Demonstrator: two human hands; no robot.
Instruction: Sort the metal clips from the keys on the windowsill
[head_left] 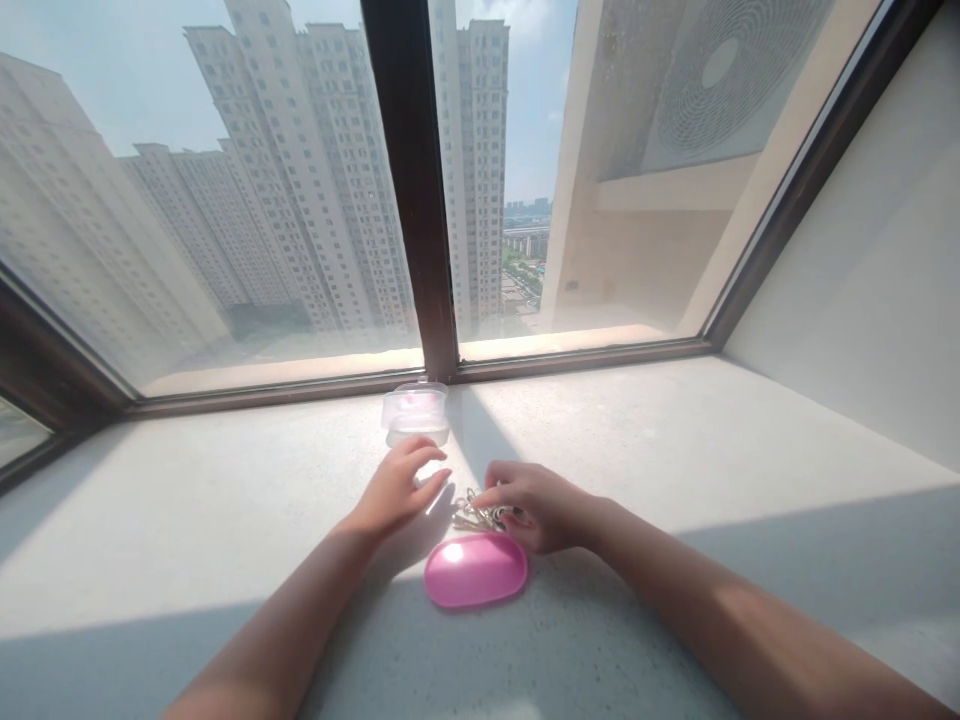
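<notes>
Fingers [433, 489] gape on left hand [391, 490]; right hand [546, 505] curls over metal pieces [471, 517], grip unclear.

The left hand [394, 490] and slim forearm [300, 605], left of the dark window post [409, 170], are bare. So are the right hand [551, 505] and right forearm [712, 600], right of it.

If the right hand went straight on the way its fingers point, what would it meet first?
Probably the small metal pieces, which are right by the fingertips of the right hand. Depth is unclear, so it might pass above them toward the left hand.
</notes>
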